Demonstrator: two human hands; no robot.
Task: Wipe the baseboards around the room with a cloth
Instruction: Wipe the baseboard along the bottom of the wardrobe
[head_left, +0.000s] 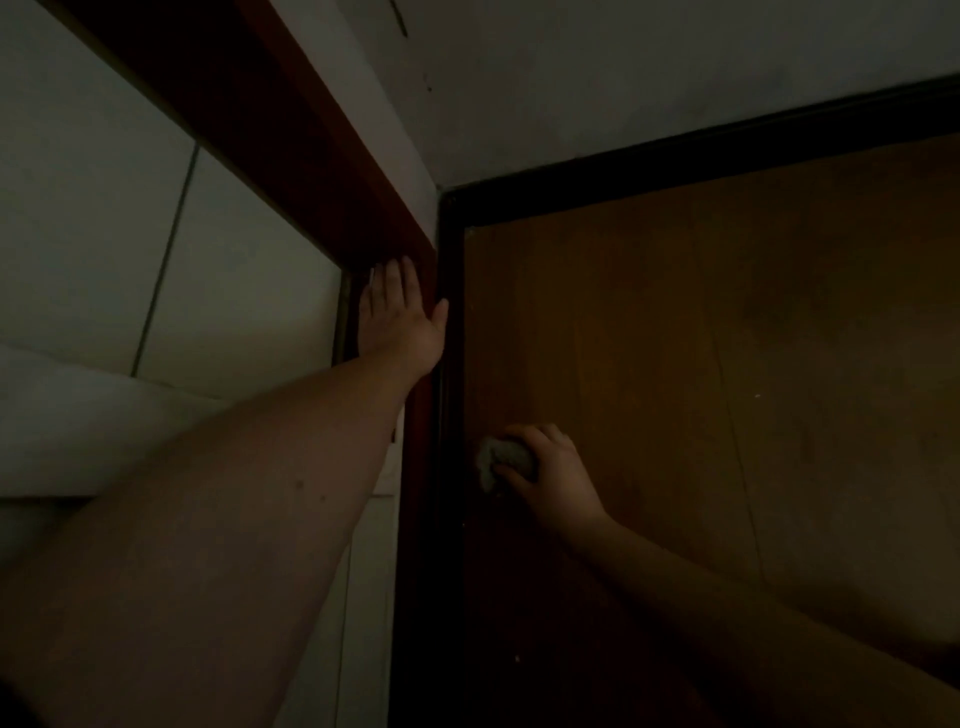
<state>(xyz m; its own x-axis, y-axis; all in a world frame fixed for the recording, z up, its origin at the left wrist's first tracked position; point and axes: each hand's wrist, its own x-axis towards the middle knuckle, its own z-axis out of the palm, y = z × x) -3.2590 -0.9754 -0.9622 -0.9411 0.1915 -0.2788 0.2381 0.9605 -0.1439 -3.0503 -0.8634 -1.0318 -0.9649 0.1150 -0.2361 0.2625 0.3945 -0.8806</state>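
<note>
dim light covers a corner where a pale tiled wall (93, 218) meets a brown wooden floor (727, 364); a reddish-brown baseboard (291, 135) runs along the tiles, and a dark, near-black baseboard (675, 153) edges the far side of the floor; your left hand (402, 317) lies flat with straight fingers against the reddish strip at the corner; your right hand (545, 467) has its fingers curled round a crumpled grey cloth (501, 462), which you press on the floor just beside the dark vertical trim (447, 415).
</note>
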